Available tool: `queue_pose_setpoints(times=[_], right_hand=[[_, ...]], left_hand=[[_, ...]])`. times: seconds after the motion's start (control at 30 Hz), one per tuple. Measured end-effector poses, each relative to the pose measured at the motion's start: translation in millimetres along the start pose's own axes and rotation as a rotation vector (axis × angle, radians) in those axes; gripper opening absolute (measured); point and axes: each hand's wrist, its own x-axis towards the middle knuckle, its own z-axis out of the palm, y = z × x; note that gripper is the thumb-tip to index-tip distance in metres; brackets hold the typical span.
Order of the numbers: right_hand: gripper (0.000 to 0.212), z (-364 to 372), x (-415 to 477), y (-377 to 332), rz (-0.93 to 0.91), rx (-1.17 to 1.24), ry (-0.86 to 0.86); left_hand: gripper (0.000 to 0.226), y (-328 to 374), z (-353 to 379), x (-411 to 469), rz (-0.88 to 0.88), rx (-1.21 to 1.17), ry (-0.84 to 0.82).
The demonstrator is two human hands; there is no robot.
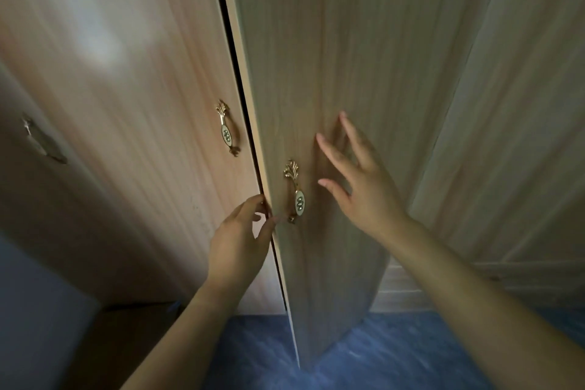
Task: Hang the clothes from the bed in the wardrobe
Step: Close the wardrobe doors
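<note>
- A person stood close to a wood-grain wardrobe (364,41), both bare arms reaching toward its right-hand door (332,263), which stood ajar with its free edge swung out from the cabinet front.
- The left hand (235,241) curled its fingers around that free edge, just below and beside the door's gilt handle (296,191); the thumb lay on the outer face, so the hand was closed on the door edge rather than on the handle.
- The right hand (361,180) was spread and held nothing, fingers splayed at the door's outer face; whether the fingertips actually touched the panel could not be told, the frame being blurred by motion.
- The neighbouring left door (126,104) appeared closed, its matching handle (228,130) untouched, and a narrow dark gap separated the two doors.
- No clothes, hangers or bed were visible anywhere in the frame; only blue flooring (364,355) showed below the doors, so the garments named in the task lay somewhere out of view.
- The wardrobe interior was hidden behind the doors, so nothing could be said of what already hung inside.
- Judged from this moment alone, the job appeared to sit at a door-handling step, either opening the wardrobe for access or shutting it afterward; the picture did not settle which.
- If opening, the whole of the hanging work remained: fetching the clothes from the bed and placing them inside.
</note>
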Motion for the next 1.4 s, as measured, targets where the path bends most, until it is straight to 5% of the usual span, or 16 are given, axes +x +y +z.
queue_pose_setpoints(times=[0.33, 0.8, 1.2, 1.4], right_hand=[[0.083, 93, 52, 23, 0.062, -0.220, 0.113], [0.070, 147, 86, 49, 0.164, -0.456, 0.191], [0.067, 155, 91, 53, 0.183, -0.516, 0.196], [0.063, 125, 84, 38, 0.164, -0.317, 0.161]], left_hand=[[0.045, -72, 13, 105, 0.126, 0.050, 0.147], [0.077, -93, 48, 169, 0.230, -0.092, 0.335], [0.071, -100, 60, 184, 0.297, -0.076, 0.413], [0.068, -78, 42, 167, 0.151, -0.004, 0.318]])
